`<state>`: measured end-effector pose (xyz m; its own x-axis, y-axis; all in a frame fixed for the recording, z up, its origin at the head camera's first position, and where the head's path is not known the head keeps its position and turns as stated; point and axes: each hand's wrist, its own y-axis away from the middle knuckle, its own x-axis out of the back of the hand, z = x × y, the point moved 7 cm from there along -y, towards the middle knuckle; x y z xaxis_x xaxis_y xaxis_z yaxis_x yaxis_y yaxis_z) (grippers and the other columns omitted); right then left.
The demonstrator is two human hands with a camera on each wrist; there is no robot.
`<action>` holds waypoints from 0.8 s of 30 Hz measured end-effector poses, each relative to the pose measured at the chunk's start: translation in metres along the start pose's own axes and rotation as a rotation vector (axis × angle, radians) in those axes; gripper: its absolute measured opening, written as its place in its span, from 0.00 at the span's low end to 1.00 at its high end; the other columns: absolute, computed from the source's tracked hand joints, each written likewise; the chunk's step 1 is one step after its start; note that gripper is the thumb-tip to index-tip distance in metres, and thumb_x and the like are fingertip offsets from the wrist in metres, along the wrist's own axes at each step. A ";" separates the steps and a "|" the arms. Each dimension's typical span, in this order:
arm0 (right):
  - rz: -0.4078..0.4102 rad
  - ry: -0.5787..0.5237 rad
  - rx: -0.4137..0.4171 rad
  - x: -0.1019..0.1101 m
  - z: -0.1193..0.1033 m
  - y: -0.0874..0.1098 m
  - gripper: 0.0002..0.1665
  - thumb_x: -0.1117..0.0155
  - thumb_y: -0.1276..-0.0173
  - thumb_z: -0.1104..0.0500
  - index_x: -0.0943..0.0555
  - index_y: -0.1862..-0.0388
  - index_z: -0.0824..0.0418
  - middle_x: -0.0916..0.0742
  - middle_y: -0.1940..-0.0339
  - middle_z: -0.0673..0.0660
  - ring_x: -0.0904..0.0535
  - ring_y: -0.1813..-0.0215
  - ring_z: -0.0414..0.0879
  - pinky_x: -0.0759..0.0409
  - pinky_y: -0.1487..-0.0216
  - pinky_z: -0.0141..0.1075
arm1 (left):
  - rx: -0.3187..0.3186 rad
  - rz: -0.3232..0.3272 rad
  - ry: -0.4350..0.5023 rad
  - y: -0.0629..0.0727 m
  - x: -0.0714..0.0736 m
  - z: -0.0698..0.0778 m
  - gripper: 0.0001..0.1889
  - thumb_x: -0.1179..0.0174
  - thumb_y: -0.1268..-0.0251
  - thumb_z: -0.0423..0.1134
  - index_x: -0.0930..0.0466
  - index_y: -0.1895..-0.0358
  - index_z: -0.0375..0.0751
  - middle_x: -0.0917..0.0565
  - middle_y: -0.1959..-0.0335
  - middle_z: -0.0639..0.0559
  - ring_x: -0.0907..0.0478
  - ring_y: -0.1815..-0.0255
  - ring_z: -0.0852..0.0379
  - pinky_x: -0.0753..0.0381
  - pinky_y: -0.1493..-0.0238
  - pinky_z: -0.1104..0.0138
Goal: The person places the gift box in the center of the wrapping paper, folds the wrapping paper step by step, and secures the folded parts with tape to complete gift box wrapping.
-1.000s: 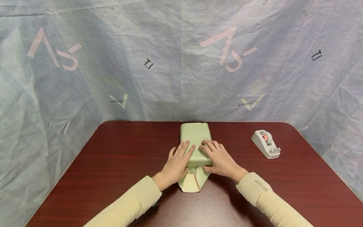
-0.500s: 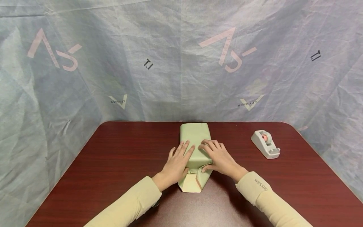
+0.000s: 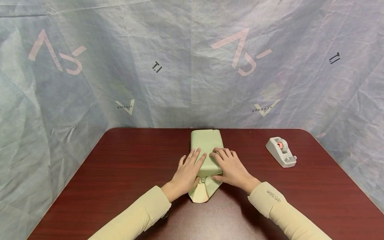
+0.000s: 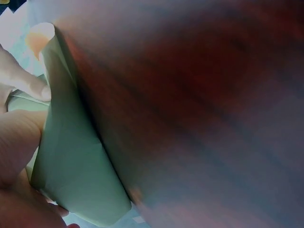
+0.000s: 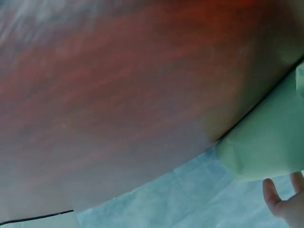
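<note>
A box wrapped in light green paper (image 3: 207, 141) lies lengthwise on the table in the head view, its near end towards me. From that end sticks out a paper flap (image 3: 199, 193) with a cream inner face and folded-in sides. My left hand (image 3: 184, 175) rests on the box's top left with straight, spread fingers, its thumb by the flap. At the near right corner my right hand (image 3: 235, 168) holds the box, bent fingers on top and thumb on the flap's right side. The left wrist view shows the green flap (image 4: 80, 156) close to both thumbs.
A white tape dispenser (image 3: 281, 152) with a roll of tape stands on the right of the dark red wooden table (image 3: 135, 160). A grey printed cloth (image 3: 168, 93) hangs behind the table and along its sides.
The right thumb has pushed the flap's right side inward, and the cream part showing has become narrower. The left hand and the box have stayed in place.
</note>
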<state>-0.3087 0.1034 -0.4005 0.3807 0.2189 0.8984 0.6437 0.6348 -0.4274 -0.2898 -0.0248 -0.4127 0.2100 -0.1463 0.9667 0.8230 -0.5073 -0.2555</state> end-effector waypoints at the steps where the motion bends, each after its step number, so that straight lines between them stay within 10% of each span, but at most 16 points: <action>1: -0.002 -0.009 -0.006 0.000 0.000 0.000 0.48 0.31 0.58 0.32 0.32 0.42 0.55 0.29 0.40 0.56 0.34 0.42 0.52 0.32 0.50 0.48 | -0.001 0.001 -0.003 0.000 0.000 0.000 0.47 0.32 0.50 0.43 0.52 0.28 0.47 0.52 0.26 0.44 0.53 0.27 0.45 0.43 0.36 0.45; 24: 0.013 0.129 0.006 -0.002 -0.008 -0.004 0.48 0.35 0.56 0.30 0.32 0.43 0.59 0.28 0.43 0.59 0.32 0.46 0.55 0.32 0.49 0.48 | 0.010 -0.006 -0.007 0.000 0.000 0.001 0.47 0.33 0.49 0.49 0.53 0.28 0.48 0.53 0.26 0.44 0.54 0.27 0.45 0.43 0.36 0.45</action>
<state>-0.3066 0.0942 -0.4018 0.4713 0.1301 0.8723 0.6345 0.6370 -0.4378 -0.2896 -0.0238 -0.4131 0.2087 -0.1376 0.9682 0.8297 -0.4993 -0.2498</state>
